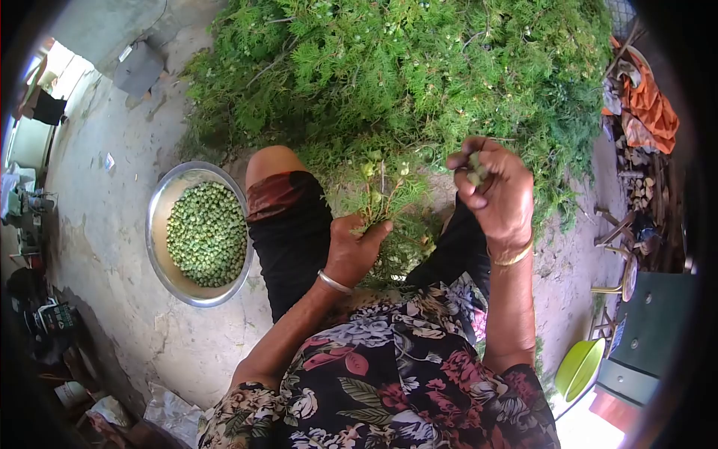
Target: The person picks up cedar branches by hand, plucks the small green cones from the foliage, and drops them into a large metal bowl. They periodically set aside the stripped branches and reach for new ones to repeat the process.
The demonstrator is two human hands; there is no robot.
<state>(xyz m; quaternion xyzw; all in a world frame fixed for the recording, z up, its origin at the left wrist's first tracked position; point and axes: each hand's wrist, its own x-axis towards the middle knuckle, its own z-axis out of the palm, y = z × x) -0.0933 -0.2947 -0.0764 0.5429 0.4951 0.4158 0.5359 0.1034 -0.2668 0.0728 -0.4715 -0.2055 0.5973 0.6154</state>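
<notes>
My left hand (357, 251), with a silver bangle at the wrist, is closed round the stems of a green sprig (381, 196) above my lap. Up and to the right of it, my right hand (499, 183) curls its fingers round several small green cones (476, 170). The two hands are apart. To the left of my knee a metal basin (159, 262) stands on the floor, holding a heap of round green cones (206, 236). In front of my knees lies a large pile of leafy green branches (389, 82).
Orange cloth (649, 105) and stacked firewood (642, 191) lie at the right. A yellow-green basin (580, 368) leans near a dark green box (658, 318) at the lower right. Plastic bags (170, 415) and clutter line the lower left edge. A grey object (139, 69) stands at the upper left.
</notes>
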